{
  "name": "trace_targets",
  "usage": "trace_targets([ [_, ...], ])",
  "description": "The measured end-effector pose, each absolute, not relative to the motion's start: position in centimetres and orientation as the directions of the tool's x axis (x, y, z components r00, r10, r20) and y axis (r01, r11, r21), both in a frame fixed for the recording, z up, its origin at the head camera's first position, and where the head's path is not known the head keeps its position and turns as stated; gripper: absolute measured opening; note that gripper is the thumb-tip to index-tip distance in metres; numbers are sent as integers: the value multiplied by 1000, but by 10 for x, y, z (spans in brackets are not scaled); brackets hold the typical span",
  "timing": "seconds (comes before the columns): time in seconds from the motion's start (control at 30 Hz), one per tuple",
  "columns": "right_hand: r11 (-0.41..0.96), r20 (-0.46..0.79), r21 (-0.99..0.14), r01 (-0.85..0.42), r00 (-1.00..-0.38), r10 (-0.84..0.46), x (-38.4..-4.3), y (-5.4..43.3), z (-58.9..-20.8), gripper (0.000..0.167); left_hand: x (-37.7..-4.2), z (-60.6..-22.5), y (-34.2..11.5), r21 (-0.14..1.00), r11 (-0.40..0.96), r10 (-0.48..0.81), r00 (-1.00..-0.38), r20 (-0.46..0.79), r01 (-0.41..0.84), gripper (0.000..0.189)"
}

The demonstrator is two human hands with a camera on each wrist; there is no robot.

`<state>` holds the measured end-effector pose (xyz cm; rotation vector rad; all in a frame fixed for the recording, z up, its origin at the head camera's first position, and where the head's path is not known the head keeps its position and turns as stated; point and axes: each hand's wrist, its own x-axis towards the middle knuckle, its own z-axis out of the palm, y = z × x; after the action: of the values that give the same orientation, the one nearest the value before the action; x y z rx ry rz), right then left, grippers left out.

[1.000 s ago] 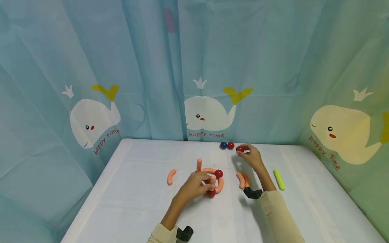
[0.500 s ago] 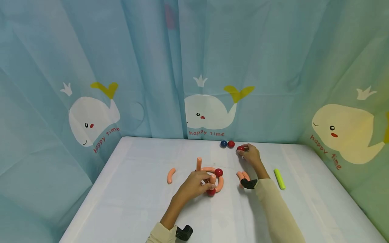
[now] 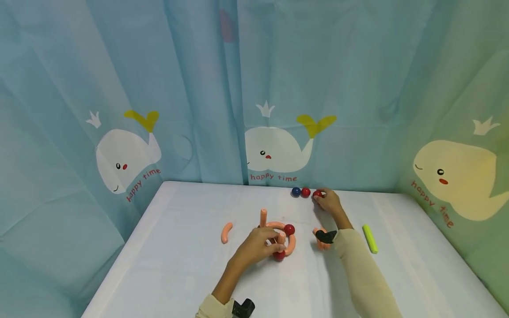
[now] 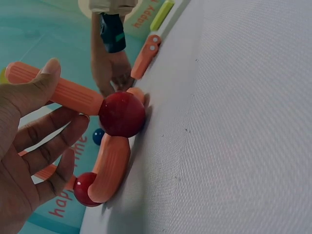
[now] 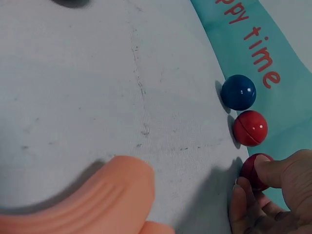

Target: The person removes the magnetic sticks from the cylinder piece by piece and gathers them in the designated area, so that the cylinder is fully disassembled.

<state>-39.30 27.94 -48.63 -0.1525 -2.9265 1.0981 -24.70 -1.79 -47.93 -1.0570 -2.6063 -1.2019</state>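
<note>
My left hand pinches an upright orange rod between thumb and fingers. The rod's lower end meets a red ball, part of a ring of curved orange pieces and red balls on the table. A second orange rod stands up from the ring's far left side. At the table's back edge my right hand pinches another red ball, thumb on top and fingers beside it. Just left of it sit a loose red ball and a blue ball.
A single curved orange piece lies left of the ring. Two more curved pieces lie below the right forearm, partly covered by its black wrist strap. A yellow-green stick rests at the right. A whale-print curtain borders the white table.
My right wrist has shifted forward and left, and its strap now covers part of the curved pieces. The pinched ball has moved slightly back toward the table edge. My left hand keeps its hold.
</note>
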Motion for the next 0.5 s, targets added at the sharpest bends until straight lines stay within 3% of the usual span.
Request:
trace_targets([
  [0.27,762,-45,-639,109,-994,104,-397,279,-491,48,-245,-478,-17,597,474,578,-740,343,647,12],
  [0.5,726,-64,-676,127,-992,113,-404,277,-490,49,-245,-474,-20,621,491,564,-766,309,611,13],
])
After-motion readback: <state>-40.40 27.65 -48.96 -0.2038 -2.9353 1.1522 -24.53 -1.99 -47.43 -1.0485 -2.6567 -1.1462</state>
